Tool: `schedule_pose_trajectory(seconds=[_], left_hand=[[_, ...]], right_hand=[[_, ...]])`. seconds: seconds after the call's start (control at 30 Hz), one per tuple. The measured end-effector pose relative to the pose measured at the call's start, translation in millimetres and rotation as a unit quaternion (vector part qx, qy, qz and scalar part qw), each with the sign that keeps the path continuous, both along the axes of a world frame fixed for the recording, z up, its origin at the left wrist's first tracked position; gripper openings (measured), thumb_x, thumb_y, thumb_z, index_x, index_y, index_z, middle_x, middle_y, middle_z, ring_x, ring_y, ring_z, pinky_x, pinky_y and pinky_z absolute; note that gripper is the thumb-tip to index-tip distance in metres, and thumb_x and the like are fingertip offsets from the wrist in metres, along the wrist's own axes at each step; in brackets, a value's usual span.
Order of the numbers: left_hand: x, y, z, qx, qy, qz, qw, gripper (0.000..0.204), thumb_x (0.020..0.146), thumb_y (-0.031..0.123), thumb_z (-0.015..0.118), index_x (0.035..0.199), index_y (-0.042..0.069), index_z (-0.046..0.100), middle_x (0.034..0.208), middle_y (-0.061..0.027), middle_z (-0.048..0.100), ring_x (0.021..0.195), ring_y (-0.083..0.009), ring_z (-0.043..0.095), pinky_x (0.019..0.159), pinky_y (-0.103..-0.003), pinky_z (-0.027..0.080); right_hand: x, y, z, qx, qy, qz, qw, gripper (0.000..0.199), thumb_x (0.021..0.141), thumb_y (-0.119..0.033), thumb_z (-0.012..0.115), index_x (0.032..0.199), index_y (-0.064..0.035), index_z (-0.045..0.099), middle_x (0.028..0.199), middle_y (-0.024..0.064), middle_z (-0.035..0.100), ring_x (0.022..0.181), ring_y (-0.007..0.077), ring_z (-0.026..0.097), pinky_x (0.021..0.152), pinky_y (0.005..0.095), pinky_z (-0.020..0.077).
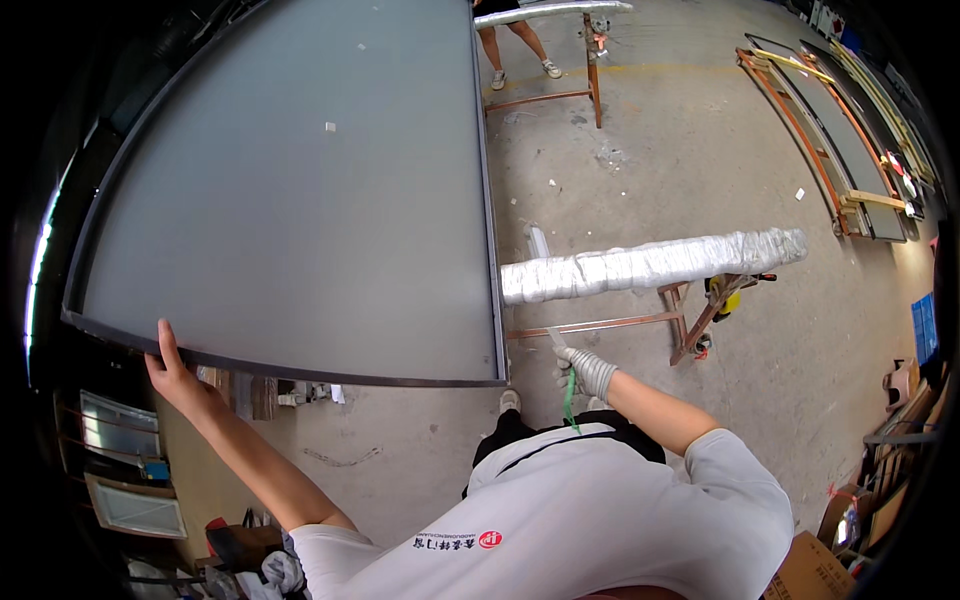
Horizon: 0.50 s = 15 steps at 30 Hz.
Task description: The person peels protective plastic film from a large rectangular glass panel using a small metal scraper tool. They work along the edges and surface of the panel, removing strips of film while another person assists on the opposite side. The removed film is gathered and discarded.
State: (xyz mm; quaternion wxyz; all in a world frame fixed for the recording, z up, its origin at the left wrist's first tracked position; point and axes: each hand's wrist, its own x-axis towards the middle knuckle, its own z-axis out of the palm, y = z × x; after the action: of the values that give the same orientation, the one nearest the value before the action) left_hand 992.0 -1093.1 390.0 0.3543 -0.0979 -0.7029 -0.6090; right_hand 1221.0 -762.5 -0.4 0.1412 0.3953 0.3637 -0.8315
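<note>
Grey flat panel (280,230) with a raised dark metal frame (491,220) fills the view's left half, in front of the wearer. Two film-wrapped beams run out past its right edge: near one (655,265) on a rust-red steel trestle (690,325), far one (560,10) on a similar stand.

Left hand (180,380), bare, is at the frame's near-left corner, one digit up over the edge. Other fingers mostly hidden, so can't tell if that grip is pinching or just resting.

Right hand (583,372), in a pale grey glove, is off the panel, just right of its near-right corner. Grip closed, pinching a thin whitish flat strip (557,338); green strap (570,395) hangs below it.

Small white square (330,127) sits on the panel's surface. Another person's legs (545,40) show by the far stand. Framed panels (840,130) stacked on the far right over concrete floor (650,190).
</note>
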Motion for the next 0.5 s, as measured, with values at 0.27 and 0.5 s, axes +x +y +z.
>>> schedule_pose_trajectory(seconds=[0.27, 0.5], left_hand=[[-104, -107, -82, 0.085, -0.138, -0.012, 0.987, 0.022, 0.083, 0.023, 0.061, 0.091, 0.004, 0.053, 0.076, 0.0006, 0.051, 0.061, -0.0071, 0.049, 0.045, -0.022, 0.038], [-191, -209, -281, 0.258, -0.399, -0.076, 0.876, 0.014, 0.070, 0.017, 0.052, 0.080, 0.007, 0.053, 0.085, -0.0048, 0.054, 0.082, -0.0192, 0.055, 0.072, -0.040, 0.049]], right_hand=[[-107, -110, -101, -0.239, 0.079, -0.163, 0.954, 0.033, 0.092, -0.034, 0.050, 0.112, -0.0095, 0.056, 0.103, 0.0080, 0.063, 0.097, 0.0227, 0.058, 0.086, 0.0399, 0.0473], [-65, -116, -195, -0.194, 0.094, -0.293, 0.931, 0.038, 0.088, -0.039, 0.049, 0.113, -0.0114, 0.057, 0.106, 0.0075, 0.062, 0.098, 0.0199, 0.058, 0.087, 0.0367, 0.0464]])
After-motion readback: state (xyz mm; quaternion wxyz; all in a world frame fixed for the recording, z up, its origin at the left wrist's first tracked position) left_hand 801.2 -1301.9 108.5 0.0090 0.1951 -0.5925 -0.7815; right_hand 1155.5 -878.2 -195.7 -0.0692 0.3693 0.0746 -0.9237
